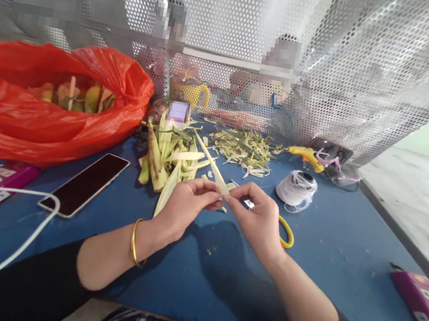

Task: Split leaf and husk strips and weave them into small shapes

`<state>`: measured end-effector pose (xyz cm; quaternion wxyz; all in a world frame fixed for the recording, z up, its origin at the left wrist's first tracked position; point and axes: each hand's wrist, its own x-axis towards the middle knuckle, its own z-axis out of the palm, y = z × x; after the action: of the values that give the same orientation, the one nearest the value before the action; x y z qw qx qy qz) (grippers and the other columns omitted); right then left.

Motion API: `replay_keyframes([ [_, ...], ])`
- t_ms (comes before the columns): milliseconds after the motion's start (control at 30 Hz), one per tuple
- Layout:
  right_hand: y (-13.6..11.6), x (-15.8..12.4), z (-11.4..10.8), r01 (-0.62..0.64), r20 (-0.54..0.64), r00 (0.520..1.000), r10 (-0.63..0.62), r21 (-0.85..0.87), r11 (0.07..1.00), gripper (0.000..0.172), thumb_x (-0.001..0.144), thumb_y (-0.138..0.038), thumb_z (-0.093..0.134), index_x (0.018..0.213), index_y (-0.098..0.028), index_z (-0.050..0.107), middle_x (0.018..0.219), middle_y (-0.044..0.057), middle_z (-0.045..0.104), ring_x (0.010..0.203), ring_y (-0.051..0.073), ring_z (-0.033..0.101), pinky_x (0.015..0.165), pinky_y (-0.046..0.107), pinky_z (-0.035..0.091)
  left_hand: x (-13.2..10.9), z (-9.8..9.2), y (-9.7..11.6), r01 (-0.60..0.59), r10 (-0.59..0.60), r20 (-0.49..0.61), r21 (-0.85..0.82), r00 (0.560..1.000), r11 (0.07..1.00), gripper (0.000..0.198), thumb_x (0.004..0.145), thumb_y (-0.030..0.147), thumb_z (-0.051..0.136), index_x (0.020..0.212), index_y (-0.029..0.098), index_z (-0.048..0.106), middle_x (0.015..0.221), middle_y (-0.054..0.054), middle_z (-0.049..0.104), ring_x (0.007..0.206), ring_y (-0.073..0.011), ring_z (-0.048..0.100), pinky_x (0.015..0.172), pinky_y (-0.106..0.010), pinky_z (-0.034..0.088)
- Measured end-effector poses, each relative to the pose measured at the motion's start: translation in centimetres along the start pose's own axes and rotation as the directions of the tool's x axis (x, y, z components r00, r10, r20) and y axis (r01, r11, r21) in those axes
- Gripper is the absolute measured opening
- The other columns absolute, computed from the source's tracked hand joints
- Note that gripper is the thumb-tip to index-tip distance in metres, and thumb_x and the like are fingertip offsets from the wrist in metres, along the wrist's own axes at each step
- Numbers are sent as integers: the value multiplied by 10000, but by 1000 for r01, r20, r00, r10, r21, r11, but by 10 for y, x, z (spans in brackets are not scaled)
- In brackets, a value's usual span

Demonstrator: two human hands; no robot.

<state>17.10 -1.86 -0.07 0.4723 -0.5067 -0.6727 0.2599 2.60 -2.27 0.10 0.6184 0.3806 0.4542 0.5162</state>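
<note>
A pale green strip of corn husk (213, 166) stands up between my hands, slanting to the upper left. My left hand (191, 200) pinches its lower end between thumb and fingers. Close beside it, my right hand (257, 212) pinches the same end from the right, the fingertips of both hands nearly touching. Behind my left hand lies a pile of corn husks (160, 159), some whole, some peeled into strips. Partly covered by my right hand are scissors with a yellow handle (287, 233). A spool of white thread (296, 189) stands just beyond my right hand.
At left sits a red plastic bag (123, 111) holding more husks, with a phone (88, 182) before it. Shredded husk (245, 149) is heaped at the back. A yellow glue gun (306, 156) and purple power strips (422, 302) lie on the blue table (328, 269). A perforated metal screen (240, 15) stands behind.
</note>
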Motion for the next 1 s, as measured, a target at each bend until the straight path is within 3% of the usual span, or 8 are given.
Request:
replay_keyframes([
  [200, 1, 1, 4, -80, -3, 997, 82, 166, 983, 165, 663, -212, 689, 753, -197, 551, 640, -24, 629, 592, 128, 580, 572, 259, 473, 0, 1, -1, -36, 36, 10, 32, 999, 999, 79, 627, 198, 744, 649, 147, 687, 619, -7, 671, 609, -107, 605, 635, -222, 488],
  [333, 3, 2, 5, -249, 108, 968, 226, 330, 911, 246, 624, -243, 723, 767, -195, 529, 605, -30, 636, 564, 133, 600, 552, 262, 487, 2, 0, -2, 2, -2, 0, 29, 1000, 1000, 91, 604, 187, 768, 605, 143, 689, 574, 0, 647, 562, -90, 569, 619, -219, 476],
  [433, 4, 3, 4, -301, 177, 952, 249, 403, 864, 253, 646, -286, 730, 764, -192, 528, 597, -29, 632, 564, 138, 613, 579, 281, 512, 4, -1, -2, 55, -55, -1, -4, 998, 998, 125, 579, 209, 793, 617, 135, 699, 604, -17, 665, 562, -102, 585, 618, -238, 486],
  [500, 4, 3, 3, -218, 144, 974, 175, 380, 899, 222, 693, -294, 710, 801, -194, 544, 642, -21, 637, 590, 138, 615, 603, 288, 520, 5, -3, -1, 83, -83, -4, -35, 997, 996, 153, 563, 224, 805, 621, 129, 700, 608, -27, 670, 547, -104, 586, 597, -241, 484],
  [567, 3, 2, 3, -24, 61, 998, 8, 270, 963, 161, 746, -267, 681, 849, -205, 575, 731, -4, 642, 650, 142, 616, 651, 299, 525, 5, -4, 1, 109, -111, -15, -72, 994, 991, 173, 548, 234, 811, 619, 126, 697, 591, -26, 663, 526, -101, 580, 570, -234, 475],
  [700, 3, 0, 0, 365, 28, 931, -365, -29, 930, 69, 816, -174, 629, 846, -230, 655, 863, 32, 610, 801, 160, 617, 734, 305, 517, 5, -6, 4, 140, -142, -8, -115, 990, 983, 206, 522, 246, 819, 606, 122, 679, 551, -9, 621, 511, -90, 554, 506, -208, 438],
  [800, 5, 0, -1, 458, 79, 889, -452, -134, 879, 115, 843, -163, 609, 863, -248, 685, 865, 33, 604, 786, 158, 615, 702, 303, 514, 5, -5, 5, 166, -166, 8, -129, 986, 978, 215, 501, 241, 822, 605, 125, 674, 557, 5, 589, 512, -82, 518, 437, -190, 374],
  [1000, 6, 0, -2, 519, 107, 854, -509, -237, 822, 126, 868, -187, 588, 858, -245, 699, 833, 34, 619, 778, 161, 615, 691, 312, 491, 4, -6, 5, 254, -252, 30, -166, 967, 953, 216, 491, 239, 822, 622, 132, 686, 597, 6, 567, 554, -77, 493, 423, -179, 318],
])
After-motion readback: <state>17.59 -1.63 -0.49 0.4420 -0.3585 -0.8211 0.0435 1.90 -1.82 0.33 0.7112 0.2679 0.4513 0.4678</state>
